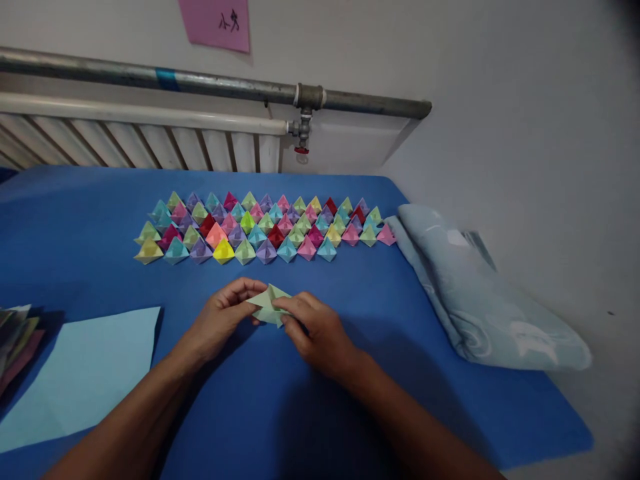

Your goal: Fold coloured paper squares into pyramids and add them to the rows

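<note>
Between my two hands is a pale green folded paper boat [268, 301], held just above the blue surface. My left hand [227, 308] pinches its left corner between thumb and fingers. On the other side, my right hand [315, 327] grips the right part, its index finger pressing at the middle fold and its thumb below. The fingers hide the boat's right end. Beyond my hands stand rows of small folded paper boats [245, 252] in many colours, each with a raised peak in the middle.
A light blue paper sheet [110, 367] lies at left, beside a stack of coloured papers [17, 340]. At right rests a folded grey-blue blanket [465, 300]. Behind the blue-covered surface [75, 240] are a white radiator [150, 143], a metal pipe [225, 83] and a valve [303, 127].
</note>
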`<state>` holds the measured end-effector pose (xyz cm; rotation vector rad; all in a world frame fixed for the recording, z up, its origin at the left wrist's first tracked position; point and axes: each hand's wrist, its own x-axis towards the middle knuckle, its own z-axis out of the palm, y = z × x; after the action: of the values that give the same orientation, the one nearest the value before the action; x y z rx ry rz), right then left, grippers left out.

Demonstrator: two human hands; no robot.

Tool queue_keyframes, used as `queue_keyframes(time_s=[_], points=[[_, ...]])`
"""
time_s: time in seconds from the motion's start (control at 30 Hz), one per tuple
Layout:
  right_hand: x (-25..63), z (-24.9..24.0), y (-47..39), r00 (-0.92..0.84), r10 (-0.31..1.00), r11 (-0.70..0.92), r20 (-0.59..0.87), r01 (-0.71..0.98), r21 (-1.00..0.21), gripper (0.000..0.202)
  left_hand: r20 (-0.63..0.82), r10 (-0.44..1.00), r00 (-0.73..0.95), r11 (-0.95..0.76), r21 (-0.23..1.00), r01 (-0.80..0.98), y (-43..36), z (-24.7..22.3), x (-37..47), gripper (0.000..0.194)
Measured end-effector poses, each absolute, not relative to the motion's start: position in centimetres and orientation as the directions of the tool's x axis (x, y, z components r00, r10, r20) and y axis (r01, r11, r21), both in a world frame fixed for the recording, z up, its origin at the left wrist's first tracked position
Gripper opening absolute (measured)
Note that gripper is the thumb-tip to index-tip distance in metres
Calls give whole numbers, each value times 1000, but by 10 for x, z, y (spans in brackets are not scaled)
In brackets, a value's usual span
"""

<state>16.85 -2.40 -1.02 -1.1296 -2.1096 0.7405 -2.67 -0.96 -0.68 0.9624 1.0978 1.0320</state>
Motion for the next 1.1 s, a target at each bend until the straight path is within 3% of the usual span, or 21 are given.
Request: queue_keyframes(time_s=[0.23,0.43,0.9,1.1], points=[[170,-13,-22,-460,864,480,202,635,-605,42,-346,924,160,378,890,-255,-7,0,-26,29],[169,-12,-22,-459,867,482,197,667,-569,43,-338,924,179,373,900,-226,-7,-1,-27,32],[165,-10,-24,-400,895,408,196,560,-721,29,-263,951,163,291,939,-183,-6,-8,-32,25],[167,-12,-27,-424,864,488,273,566,-665,29,-287,944,161,314,931,-184,-6,-7,-32,27]])
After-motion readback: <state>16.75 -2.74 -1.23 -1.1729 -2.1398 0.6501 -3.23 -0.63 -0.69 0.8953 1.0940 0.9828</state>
